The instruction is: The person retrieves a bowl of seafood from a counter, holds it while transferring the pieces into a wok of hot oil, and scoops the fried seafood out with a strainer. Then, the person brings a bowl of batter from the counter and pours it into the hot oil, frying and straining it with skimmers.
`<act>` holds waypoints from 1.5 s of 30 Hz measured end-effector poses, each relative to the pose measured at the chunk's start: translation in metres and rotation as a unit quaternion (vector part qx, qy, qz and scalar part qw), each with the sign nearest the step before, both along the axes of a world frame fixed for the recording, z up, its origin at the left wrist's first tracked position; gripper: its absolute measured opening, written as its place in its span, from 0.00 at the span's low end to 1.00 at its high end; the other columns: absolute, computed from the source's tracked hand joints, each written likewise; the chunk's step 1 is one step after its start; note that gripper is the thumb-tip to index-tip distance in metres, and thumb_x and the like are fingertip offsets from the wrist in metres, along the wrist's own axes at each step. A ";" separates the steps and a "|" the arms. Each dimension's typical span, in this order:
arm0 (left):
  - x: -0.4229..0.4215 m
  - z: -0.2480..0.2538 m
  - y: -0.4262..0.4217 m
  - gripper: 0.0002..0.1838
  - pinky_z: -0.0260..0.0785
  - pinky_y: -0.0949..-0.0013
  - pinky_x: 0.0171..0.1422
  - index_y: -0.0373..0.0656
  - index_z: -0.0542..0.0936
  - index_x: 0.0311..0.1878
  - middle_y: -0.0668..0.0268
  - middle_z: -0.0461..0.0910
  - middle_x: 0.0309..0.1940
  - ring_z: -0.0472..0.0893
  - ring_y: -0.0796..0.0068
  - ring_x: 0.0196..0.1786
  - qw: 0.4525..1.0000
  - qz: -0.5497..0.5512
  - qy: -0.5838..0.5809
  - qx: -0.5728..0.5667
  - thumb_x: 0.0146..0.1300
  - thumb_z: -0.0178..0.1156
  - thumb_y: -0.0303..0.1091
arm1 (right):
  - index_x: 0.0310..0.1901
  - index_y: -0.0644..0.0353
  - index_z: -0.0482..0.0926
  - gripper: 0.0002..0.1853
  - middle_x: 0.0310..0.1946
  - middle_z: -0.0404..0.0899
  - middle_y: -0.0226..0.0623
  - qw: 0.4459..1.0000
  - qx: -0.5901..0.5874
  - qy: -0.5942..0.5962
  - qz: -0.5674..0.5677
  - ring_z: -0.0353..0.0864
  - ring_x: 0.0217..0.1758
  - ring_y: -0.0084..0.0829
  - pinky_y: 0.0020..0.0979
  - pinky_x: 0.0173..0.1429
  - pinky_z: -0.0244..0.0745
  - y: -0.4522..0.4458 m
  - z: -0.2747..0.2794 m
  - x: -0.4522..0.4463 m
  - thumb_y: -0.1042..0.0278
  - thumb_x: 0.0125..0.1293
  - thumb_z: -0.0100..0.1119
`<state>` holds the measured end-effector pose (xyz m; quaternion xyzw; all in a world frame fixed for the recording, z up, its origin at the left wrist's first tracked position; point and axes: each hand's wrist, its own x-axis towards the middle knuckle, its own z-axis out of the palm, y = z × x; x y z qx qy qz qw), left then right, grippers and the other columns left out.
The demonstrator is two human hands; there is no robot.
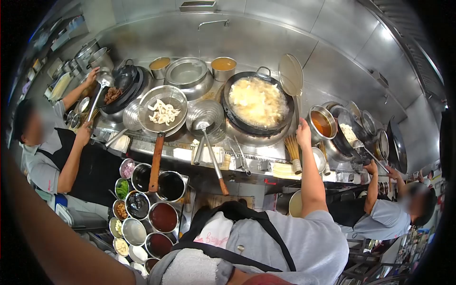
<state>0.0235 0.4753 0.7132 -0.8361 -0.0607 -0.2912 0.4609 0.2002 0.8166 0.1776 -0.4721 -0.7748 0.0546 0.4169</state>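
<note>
My right hand (303, 133) is closed around the handle of a round mesh skimmer (290, 73). Its basket is held up at the right rim of a large black wok (227, 107), where pale food (256, 102) bubbles in foaming oil. My left forearm (66, 242) crosses the lower left corner, and the hand at its end is out of view. Left of the wok, a wooden-handled strainer (155, 130) holds pale strips of food (164, 113) over a metal bowl. A ladle (204, 122) rests on a perforated skimmer (216, 111) between them.
Co-workers stand at woks on the left (61, 147) and right (380, 204). A pot of reddish-brown liquid (323, 124) sits right of my hand. Bamboo brushes (292, 149) and tongs (242, 156) lie along the front ledge. Several sauce and ingredient tins (164, 217) stand lower left.
</note>
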 end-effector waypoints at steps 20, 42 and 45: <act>0.107 0.008 0.020 0.22 0.74 0.62 0.40 0.44 0.80 0.46 0.58 0.82 0.37 0.81 0.65 0.37 0.989 -0.070 0.067 -0.108 0.63 0.53 0.53 | 0.56 0.58 0.67 0.13 0.19 0.61 0.22 0.492 -0.720 0.458 0.174 0.53 0.14 0.13 0.16 0.12 0.48 -0.055 0.049 -0.044 0.75 0.71 0.42; 0.116 -0.010 0.046 0.20 0.74 0.63 0.42 0.46 0.80 0.47 0.59 0.82 0.37 0.81 0.67 0.38 0.948 -0.177 0.124 -0.235 0.62 0.55 0.51 | 0.61 0.59 0.70 0.22 0.53 0.76 0.54 0.977 -0.210 -0.006 0.036 0.74 0.59 0.49 0.40 0.61 0.67 -0.139 0.129 -0.015 0.74 0.64 0.46; 0.117 -0.014 0.056 0.20 0.74 0.63 0.42 0.46 0.81 0.47 0.59 0.82 0.38 0.81 0.67 0.39 0.941 -0.180 0.134 -0.255 0.62 0.55 0.51 | 0.60 0.57 0.72 0.21 0.53 0.75 0.55 0.983 -0.179 0.021 0.029 0.75 0.58 0.49 0.39 0.61 0.68 -0.159 0.086 -0.016 0.75 0.64 0.46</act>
